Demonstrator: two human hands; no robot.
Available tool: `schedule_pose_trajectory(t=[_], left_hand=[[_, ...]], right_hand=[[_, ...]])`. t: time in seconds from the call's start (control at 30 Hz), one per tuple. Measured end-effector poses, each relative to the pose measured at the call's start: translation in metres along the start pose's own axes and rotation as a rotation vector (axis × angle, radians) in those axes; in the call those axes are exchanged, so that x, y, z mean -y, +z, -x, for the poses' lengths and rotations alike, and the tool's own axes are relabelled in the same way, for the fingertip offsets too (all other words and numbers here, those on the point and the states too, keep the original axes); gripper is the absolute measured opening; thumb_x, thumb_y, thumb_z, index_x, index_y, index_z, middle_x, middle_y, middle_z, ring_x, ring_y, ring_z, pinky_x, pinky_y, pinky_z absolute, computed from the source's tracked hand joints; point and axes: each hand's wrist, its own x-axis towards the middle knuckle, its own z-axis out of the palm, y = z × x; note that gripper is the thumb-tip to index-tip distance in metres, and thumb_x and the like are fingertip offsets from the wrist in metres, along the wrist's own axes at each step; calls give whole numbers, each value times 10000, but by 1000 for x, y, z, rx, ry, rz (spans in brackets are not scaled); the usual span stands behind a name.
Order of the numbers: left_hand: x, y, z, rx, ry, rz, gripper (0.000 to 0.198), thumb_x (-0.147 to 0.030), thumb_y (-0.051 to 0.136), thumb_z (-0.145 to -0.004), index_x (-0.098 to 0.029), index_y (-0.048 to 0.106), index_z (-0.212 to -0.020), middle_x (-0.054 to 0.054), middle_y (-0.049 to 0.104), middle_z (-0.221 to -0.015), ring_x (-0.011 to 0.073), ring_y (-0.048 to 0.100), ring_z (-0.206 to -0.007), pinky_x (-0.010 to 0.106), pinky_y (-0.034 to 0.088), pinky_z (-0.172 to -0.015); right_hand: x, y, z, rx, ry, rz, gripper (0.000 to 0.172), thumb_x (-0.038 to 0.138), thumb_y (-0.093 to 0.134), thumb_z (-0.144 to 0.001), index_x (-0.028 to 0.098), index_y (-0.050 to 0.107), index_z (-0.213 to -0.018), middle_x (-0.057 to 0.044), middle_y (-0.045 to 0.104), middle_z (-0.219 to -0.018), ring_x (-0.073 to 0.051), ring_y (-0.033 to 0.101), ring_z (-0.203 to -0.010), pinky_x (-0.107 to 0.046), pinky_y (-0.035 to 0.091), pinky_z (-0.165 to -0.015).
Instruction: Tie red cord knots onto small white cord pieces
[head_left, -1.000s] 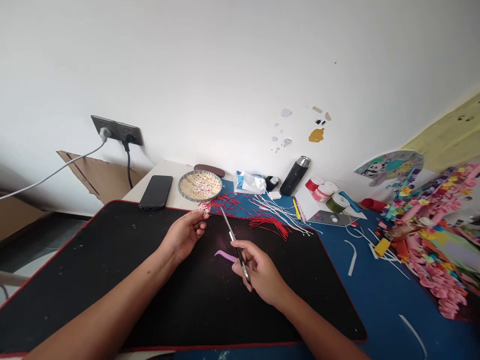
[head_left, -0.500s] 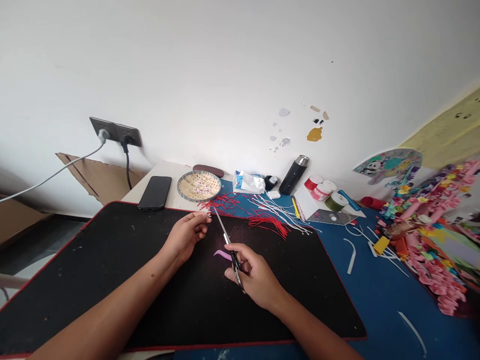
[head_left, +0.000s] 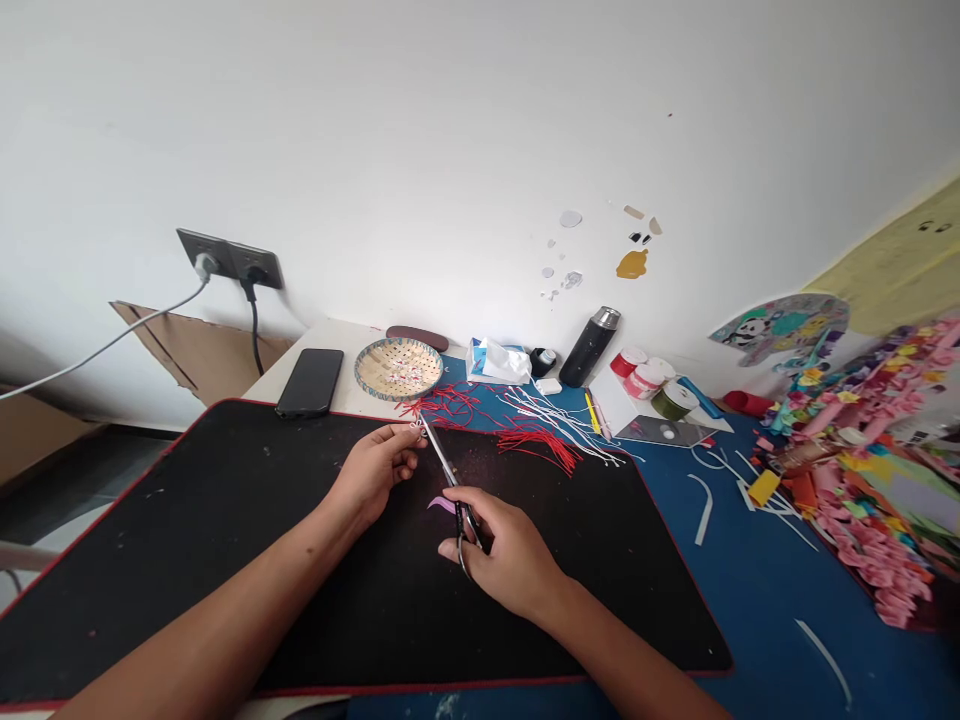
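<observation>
My left hand pinches a small knotted white cord between thumb and forefinger, above the black mat. A pair of scissors is in my right hand, fingers in the black handles. The blade tips point up and left, close beside the cord; whether they touch it I cannot tell. On the mat beneath the scissors lies a curved purple strip, partly hidden by them. Just beyond my left hand stands a round woven basket with small white and red pieces inside.
Red cords and white cords lie along the mat's back edge. A phone is at the back left. Behind stand a tissue pack, a black flask and ribbon spools. Colourful paper flowers crowd the right.
My right hand has shifted slightly left, turning the scissors, and their tips are now nearer the white cord. My left hand keeps its pinch almost in place.
</observation>
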Motion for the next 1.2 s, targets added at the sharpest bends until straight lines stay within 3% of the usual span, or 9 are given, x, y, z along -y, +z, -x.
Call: schedule_pose_trajectory(t=[0.13, 0.57, 1.2], left_hand=[[-1, 0, 0, 7, 14, -13, 332, -328, 903, -607, -125, 698, -770, 46, 705, -747, 85, 536, -514, 188, 368, -443], [-1, 0, 1, -6, 43, -93, 333, -345, 903, -581, -131, 700, -735, 19, 668, -693, 81, 513, -503, 182, 355, -429], [-2, -1, 1, 7, 59, -98, 294, -332, 893, -593, -137, 713, -720, 31, 683, -700, 88, 512, -513, 191, 352, -443]], right_hand=[[2, 0, 1, 2, -59, 126, 523, 255, 785, -841, 339, 658, -1342, 20, 683, -917, -165, 632, -780, -292, 493, -801], [8, -7, 3, 72, -89, 438, 501, 351, 731, -923, 357, 614, -1410, -12, 702, -964, -191, 672, -789, -281, 465, -718], [13, -9, 2, 121, -98, 517, 492, 374, 696, -949, 317, 606, -1430, -47, 760, -1098, -234, 731, -892, -313, 514, -778]])
